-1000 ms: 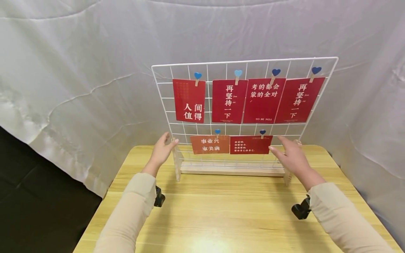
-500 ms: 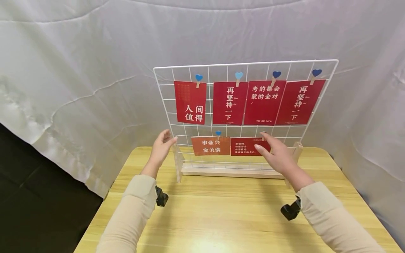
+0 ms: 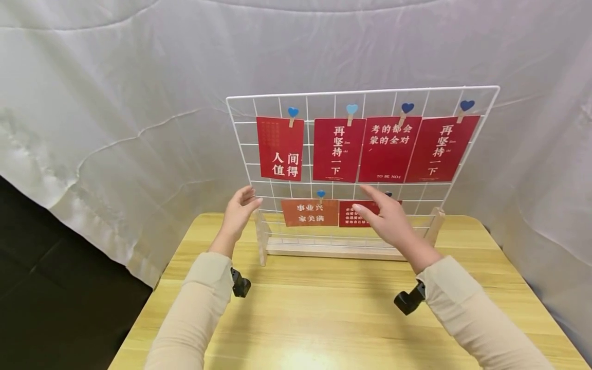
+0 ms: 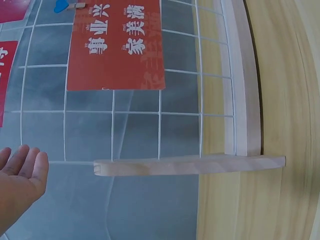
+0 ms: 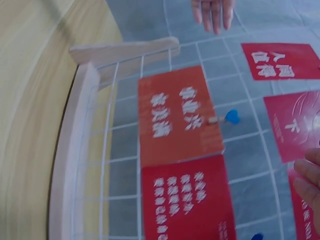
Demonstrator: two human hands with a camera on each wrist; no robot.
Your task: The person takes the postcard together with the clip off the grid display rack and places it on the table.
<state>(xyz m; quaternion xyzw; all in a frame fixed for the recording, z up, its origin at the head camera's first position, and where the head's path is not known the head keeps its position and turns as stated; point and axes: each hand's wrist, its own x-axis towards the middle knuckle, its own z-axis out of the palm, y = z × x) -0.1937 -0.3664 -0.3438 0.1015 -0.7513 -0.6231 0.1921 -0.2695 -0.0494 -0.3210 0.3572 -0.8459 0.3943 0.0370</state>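
A white wire grid (image 3: 333,191) stands upright in a wooden base (image 3: 324,251), with red cards clipped to it by heart-topped clothespins. My left hand (image 3: 238,213) is at the grid's left edge, fingers relaxed around nothing; in the left wrist view the same hand (image 4: 22,182) appears beside the edge wire. In front of the lower right card (image 3: 347,218), partly covering it, hovers my right hand (image 3: 388,218), thumb apart from straight fingers and nothing held. Left of that card hangs an orange-red card (image 3: 310,213) under a blue heart clothespin (image 3: 321,194).
Along the upper row hang several red cards, among them the leftmost card (image 3: 280,146) and the rightmost card (image 3: 441,154). A light wooden table (image 3: 319,308) carries the stand. Grey cloth (image 3: 162,67) hangs behind, and black fabric (image 3: 55,288) lies at the left.
My right hand has moved left from the grid's right side to in front of the lower right card. My left hand has stayed nearly still at the left edge.
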